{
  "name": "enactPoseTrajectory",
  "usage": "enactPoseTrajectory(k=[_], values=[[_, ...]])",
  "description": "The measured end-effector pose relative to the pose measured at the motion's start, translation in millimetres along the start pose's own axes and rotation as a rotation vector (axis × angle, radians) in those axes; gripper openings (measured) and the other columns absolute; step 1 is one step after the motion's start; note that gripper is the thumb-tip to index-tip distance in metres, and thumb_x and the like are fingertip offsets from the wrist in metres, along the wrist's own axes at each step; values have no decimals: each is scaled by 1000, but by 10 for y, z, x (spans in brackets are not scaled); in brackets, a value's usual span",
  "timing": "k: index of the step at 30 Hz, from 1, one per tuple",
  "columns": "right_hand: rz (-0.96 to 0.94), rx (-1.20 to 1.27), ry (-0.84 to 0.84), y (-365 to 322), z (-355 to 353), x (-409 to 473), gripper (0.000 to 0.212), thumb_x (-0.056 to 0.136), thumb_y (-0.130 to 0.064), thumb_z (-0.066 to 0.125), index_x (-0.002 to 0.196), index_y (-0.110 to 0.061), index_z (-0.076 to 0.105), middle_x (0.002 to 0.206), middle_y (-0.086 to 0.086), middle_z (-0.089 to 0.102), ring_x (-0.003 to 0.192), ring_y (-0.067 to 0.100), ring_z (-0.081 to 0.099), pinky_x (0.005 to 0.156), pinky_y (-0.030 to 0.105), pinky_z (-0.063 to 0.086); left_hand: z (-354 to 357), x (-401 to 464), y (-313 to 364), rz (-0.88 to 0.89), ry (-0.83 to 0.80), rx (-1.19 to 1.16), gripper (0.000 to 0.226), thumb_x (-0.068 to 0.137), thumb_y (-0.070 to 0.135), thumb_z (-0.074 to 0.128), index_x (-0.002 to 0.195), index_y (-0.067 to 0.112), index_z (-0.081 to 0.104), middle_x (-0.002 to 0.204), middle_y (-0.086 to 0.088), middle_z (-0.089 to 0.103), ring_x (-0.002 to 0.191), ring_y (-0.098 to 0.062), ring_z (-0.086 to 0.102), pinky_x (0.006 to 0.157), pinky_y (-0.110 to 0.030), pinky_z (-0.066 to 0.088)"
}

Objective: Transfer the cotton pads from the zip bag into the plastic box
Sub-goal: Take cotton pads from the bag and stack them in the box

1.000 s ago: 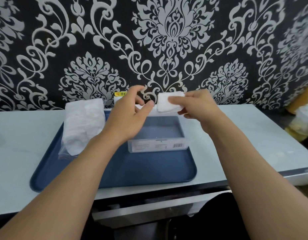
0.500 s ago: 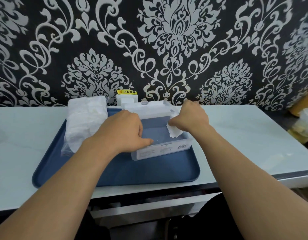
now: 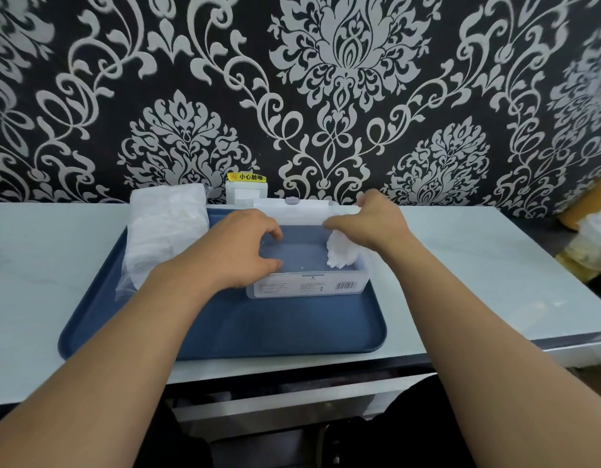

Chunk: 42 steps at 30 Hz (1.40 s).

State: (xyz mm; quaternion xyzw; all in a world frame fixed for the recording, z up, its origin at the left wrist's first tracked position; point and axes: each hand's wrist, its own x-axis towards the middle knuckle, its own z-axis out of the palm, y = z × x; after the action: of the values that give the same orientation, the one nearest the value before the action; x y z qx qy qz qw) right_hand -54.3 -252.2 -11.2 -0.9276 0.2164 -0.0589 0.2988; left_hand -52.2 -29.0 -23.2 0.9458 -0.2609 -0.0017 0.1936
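My left hand (image 3: 240, 249) grips the plastic box (image 3: 309, 265) steady on the tray (image 3: 258, 325), while my right hand (image 3: 366, 224) pinches cotton pads (image 3: 339, 253) against its right wall.

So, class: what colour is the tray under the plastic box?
Dark blue. The tray shows best in the head view, the only view here.

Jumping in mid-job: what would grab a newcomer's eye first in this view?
Two bare hands meet over a clear plastic box on a blue tray: the right hand presses a wad of white cotton pads into the box's right end, while the left hand rests on its left side. Left of the box, on the tray, lies the zip bag, bulging with white pads. Behind everything, bold black-and-silver wallpaper fills the upper view.
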Motion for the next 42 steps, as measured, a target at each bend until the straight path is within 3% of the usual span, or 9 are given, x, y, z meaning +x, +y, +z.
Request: enactPoseTrajectory(k=[3, 7, 11, 16, 19, 23, 28, 32, 42], values=[[-308, -9, 200, -50, -22, -95, 42, 73, -49, 69, 106, -23, 65, 114, 0, 58, 110, 23, 53, 83, 33, 43, 40, 36, -22, 26, 21, -9, 42, 79, 39, 80, 117, 26, 68, 124, 6, 61, 116, -18, 56, 100, -40, 48], [-582, -159, 167, -106, 36, -167, 19, 85, -37, 67, 79, -22, 76, 120, -2, 61, 116, 23, 49, 93, 35, 42, 47, 39, -29, 66, 51, -41, 36, 81, 38, 77, 114, 27, 69, 122, 7, 62, 114, -17, 57, 99, -41, 48], [-764, 65, 190, -376, 51, -383, 19, 85, -30, 67, 73, -16, 75, 82, -6, 69, 80, 13, 63, 73, 37, 54, -170, -54, -37, 86, 285, -224, 20, 85, 29, 73, 106, 28, 73, 108, 9, 71, 104, -12, 64, 92, -34, 53], [-900, 224, -324, -947, 367, -1019, 17, 83, -11, 65, 70, -8, 75, 59, -4, 68, 54, 9, 58, 55, 22, 46, -633, -553, -432, -48, 445, -279, 36, 73, 7, 70, 105, 24, 74, 102, 14, 69, 94, -2, 62, 78, -14, 46], [-943, -53, -538, -1116, 627, -1167, 19, 86, -9, 60, 88, -12, 79, 66, -11, 66, 62, 5, 56, 60, 15, 44, -724, -896, -712, -189, 327, -236, 64, 61, 23, 69, 125, 31, 63, 125, 10, 55, 113, -9, 52, 94, -24, 45], [-852, -307, -547, -1120, 983, -1186, 17, 91, -16, 53, 95, -14, 69, 91, 10, 66, 81, 30, 62, 74, 40, 55, -624, -1036, -882, -303, 96, -97, 100, 64, 42, 90, 149, 30, 38, 145, 5, 34, 135, -16, 35, 108, -27, 32], [-766, -412, -260, -1090, 978, -1241, 11, 95, -12, 51, 105, -12, 52, 84, 4, 43, 78, 30, 48, 62, 36, 39, -511, -896, -991, -347, 164, -53, 85, 77, 32, 82, 149, 24, 39, 143, 2, 39, 118, -26, 55, 102, -37, 45], [-721, -386, -75, -1105, 979, -1257, 29, 93, -11, 55, 120, -16, 45, 93, 8, 60, 77, 33, 55, 59, 36, 37, -471, -795, -980, -323, 218, -46, 73, 82, 20, 74, 147, 23, 41, 136, -5, 45, 115, -33, 57, 100, -39, 45], [-726, -256, -56, -1228, 1013, -1285, 24, 96, -34, 53, 115, -20, 59, 99, 7, 67, 93, 33, 61, 75, 39, 51, -455, -774, -1050, -305, 214, -221, 68, 75, 7, 76, 135, 26, 51, 87, 6, 54, 76, -13, 59, 69, -23, 42]])
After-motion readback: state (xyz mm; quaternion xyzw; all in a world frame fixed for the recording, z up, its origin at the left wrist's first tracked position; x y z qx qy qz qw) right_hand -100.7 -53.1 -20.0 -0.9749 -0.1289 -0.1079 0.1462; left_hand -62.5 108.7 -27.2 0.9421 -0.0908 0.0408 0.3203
